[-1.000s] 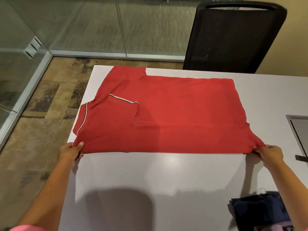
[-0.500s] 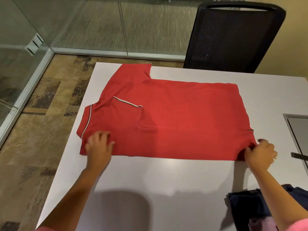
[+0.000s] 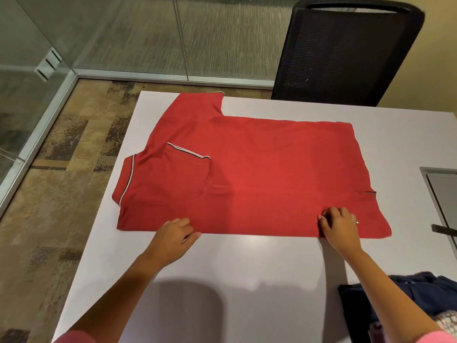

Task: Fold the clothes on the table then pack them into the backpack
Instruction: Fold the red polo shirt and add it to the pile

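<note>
Red polo shirt [image 3: 259, 174] lies flat across the white counter [image 3: 235, 268], folded once lengthwise, its striped collar toward 9 o'clock, one sleeve pointing to 12 o'clock and the hem toward 3 o'clock. At the near folded edge, the left hand [image 3: 173, 237] pinches the cloth between thumb and curled fingers at about 7 o'clock, while the right hand [image 3: 340, 226] presses down with bent fingers at 5 o'clock, its grip half closed over the fabric. Dark navy clothes [image 3: 420, 295] sit at the counter's 5 o'clock corner, and a black chair [image 3: 346, 53] stands at 1 o'clock.
</note>
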The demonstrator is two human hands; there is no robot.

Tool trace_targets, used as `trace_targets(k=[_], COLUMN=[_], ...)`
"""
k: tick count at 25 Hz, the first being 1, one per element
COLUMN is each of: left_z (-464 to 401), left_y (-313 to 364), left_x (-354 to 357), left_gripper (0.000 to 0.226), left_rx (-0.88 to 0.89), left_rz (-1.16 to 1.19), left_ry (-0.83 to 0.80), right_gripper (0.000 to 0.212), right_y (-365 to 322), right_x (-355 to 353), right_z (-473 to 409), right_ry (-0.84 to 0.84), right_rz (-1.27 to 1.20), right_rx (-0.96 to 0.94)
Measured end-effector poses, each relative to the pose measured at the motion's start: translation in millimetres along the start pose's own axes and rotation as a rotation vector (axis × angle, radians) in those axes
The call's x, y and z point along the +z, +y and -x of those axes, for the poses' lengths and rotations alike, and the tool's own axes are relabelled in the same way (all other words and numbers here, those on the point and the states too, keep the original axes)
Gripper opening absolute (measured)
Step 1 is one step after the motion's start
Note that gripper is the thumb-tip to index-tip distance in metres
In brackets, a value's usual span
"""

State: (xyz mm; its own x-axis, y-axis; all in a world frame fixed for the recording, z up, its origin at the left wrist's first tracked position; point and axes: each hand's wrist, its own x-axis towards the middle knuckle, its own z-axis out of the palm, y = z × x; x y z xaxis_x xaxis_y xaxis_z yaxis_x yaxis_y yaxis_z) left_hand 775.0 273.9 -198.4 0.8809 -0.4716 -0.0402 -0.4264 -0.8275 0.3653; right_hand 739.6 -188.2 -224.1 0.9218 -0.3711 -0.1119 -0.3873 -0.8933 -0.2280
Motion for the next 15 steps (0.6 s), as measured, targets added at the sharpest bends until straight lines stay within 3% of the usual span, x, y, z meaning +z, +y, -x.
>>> trace_targets(k=[4, 9, 13, 15], left_z=[-24, -96, -139, -151], left_y=[-1, -49, -95, -103], left_x=[-24, -59, -68, -69], left_gripper=[0.046, 0.010, 0.029, 0.031], left_rx=[-0.264, -0.470, -0.605, -0.662], left_rz=[0.106, 0.110, 0.144, 0.293], left_ry=[0.135, 0.254, 0.147, 0.124], right_gripper=[0.017, 0.016, 0.015, 0.011], right_y=[-1, -51, -145, -200], right_x=[-8, -17, -8, 1], right_z=[-6, -20, -36, -45], right_ry=[-0.071, -0.006, -0.049, -0.111], right_rz=[0.051, -0.003, -0.203, -0.327], right_rx=[0.038, -0.072, -0.218, -0.269])
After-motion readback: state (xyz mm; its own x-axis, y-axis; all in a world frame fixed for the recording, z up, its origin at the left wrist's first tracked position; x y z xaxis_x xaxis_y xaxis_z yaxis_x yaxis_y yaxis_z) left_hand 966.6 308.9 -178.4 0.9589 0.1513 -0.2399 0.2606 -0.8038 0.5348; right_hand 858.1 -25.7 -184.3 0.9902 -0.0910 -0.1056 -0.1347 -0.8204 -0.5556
